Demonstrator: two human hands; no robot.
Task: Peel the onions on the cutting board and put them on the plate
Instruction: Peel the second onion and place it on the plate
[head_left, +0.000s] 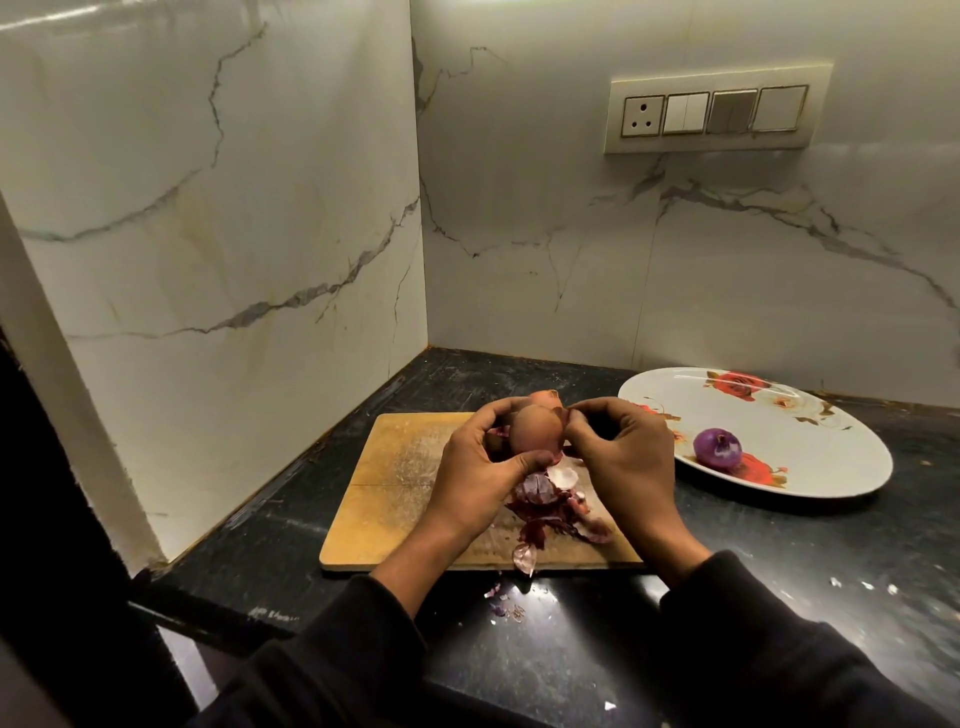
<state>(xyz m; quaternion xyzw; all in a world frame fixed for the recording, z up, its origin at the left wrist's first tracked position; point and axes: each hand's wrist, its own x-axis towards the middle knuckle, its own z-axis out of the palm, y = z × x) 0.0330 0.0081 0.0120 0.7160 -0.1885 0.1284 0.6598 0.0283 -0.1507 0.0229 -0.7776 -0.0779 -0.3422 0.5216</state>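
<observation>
Two marble walls (218, 208) corner a black counter (779, 597) bearing one plate (810, 467)

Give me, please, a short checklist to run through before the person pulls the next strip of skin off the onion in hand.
1. Onion gripped firmly by left hand: ok.
2. Right hand pinching a skin flap at the onion's top: ok.
3. Onion held over the cutting board so skins land there: ok.
4. Peel pile kept on the board: not ok, bits lie on the counter.
5. Plate has room beside the peeled onion: ok.
6. Further onion behind the hands unpeeled: cannot tell.
</observation>
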